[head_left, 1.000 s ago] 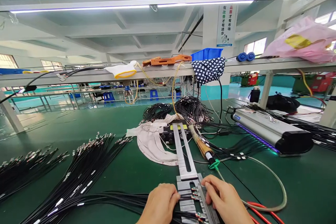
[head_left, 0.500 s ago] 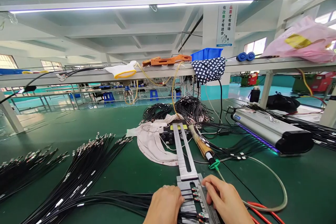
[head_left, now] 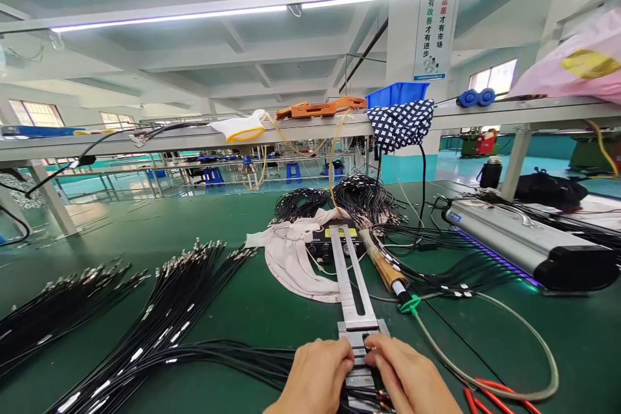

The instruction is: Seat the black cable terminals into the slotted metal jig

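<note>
At the bottom edge my left hand (head_left: 317,378) and my right hand (head_left: 407,381) rest side by side on a metal fixture block (head_left: 361,352) at the near end of a long slotted metal bar (head_left: 354,281). Their fingertips nearly touch over the block and press on thin black cables (head_left: 233,362) with metal connector ends that run in from the left. Whether either hand pinches a cable is hidden by the fingers.
Bundles of black cables (head_left: 160,310) fan over the green table at left. A white cloth (head_left: 291,259), a small black control box (head_left: 330,246), a soldering-style handle (head_left: 385,268), a long grey lamp unit (head_left: 528,242) and red-handled pliers (head_left: 490,394) lie around.
My two hands have drawn closer together over the fixture block, and the right hand slid left. The camera view has shifted a little, so everything sits slightly further right.
</note>
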Motion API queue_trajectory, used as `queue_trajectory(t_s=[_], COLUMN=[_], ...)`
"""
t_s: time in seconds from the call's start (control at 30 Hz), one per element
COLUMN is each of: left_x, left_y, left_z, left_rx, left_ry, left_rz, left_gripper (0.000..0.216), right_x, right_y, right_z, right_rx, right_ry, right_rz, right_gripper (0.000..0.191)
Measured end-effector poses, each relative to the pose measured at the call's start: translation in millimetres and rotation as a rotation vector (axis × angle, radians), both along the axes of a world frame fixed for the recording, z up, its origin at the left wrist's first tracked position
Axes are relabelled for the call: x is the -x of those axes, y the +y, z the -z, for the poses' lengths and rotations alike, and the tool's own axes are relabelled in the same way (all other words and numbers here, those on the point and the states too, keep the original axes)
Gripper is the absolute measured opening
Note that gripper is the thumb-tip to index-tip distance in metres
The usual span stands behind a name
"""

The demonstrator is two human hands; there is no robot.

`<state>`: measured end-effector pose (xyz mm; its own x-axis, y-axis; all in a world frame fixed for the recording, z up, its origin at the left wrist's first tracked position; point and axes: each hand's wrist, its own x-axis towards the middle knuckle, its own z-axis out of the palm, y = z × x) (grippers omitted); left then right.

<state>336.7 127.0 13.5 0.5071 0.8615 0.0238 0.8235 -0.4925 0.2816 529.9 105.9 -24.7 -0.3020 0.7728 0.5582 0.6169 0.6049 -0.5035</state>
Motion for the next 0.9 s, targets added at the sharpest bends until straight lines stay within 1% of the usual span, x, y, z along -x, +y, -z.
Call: queue_trajectory(t_s=[0.1, 0.2, 0.27, 0.33, 0.4, 0.47, 0.53, 0.6, 0.63, 0.67, 0.7, 0.77, 0.83, 0.9], left_x=[-1, -5, -8, -10, -11, -12, -13, -12, -10, -7, -3, 6, 13, 18], left_y=[0, -3, -6, -10, -15, -19, -21, -21, -19, -18, -16, -15, -15, -15], left_z=[1.3, -2.5, -3.5, 0.2, 8.3, 16.2, 18.5, 13.2, 8.4, 2.7, -3.3, -13.9, -20.9, -23.8], left_rx=[-0.035, -0.067, -0.091, -0.133, -0.182, -0.184, -0.130, -0.044, 0.001, 0.043, 0.081, 0.150, 0.211, 0.259], left_ry=[0.043, 0.126, 0.187, 0.244, 0.280, 0.288, 0.288, 0.285, 0.266, 0.225, 0.159, -0.030, -0.193, -0.263], left_rz=[0.011, 0.018, 0.046, 0.093, 0.132, 0.132, 0.119, 0.103, 0.103, 0.106, 0.100, 0.053, -0.036, -0.091], left_gripper=[0.018, 0.022, 0.021, 0.019, 0.025, 0.034, 0.038, 0.037, 0.035, 0.033, 0.032, 0.031, 0.031, 0.029], right_x=[3, 3, 3, 3, 4, 7, 11, 11, 10, 8, 6, -1, -9, -14], right_y=[1, 3, 4, 4, 3, 2, 1, 1, 2, 2, 3, 5, 7, 9], right_z=[10.6, 23.0, 29.5, 33.6, 35.7, 37.2, 39.1, 40.3, 39.8, 38.3, 35.6, 27.1, 17.5, 10.7], right_rx=[-0.109, -0.247, -0.350, -0.447, -0.522, -0.566, -0.577, -0.565, -0.530, -0.457, -0.343, -0.027, 0.255, 0.400], right_ry=[-0.122, -0.299, -0.407, -0.481, -0.533, -0.565, -0.566, -0.518, -0.464, -0.383, -0.276, 0.008, 0.295, 0.507], right_rz=[0.023, 0.033, 0.019, 0.004, 0.001, 0.002, 0.003, 0.002, -0.005, -0.020, -0.038, -0.051, 0.004, 0.086], right_gripper=[0.032, 0.042, 0.051, 0.054, 0.047, 0.038, 0.034, 0.035, 0.035, 0.036, 0.036, 0.033, 0.034, 0.044])
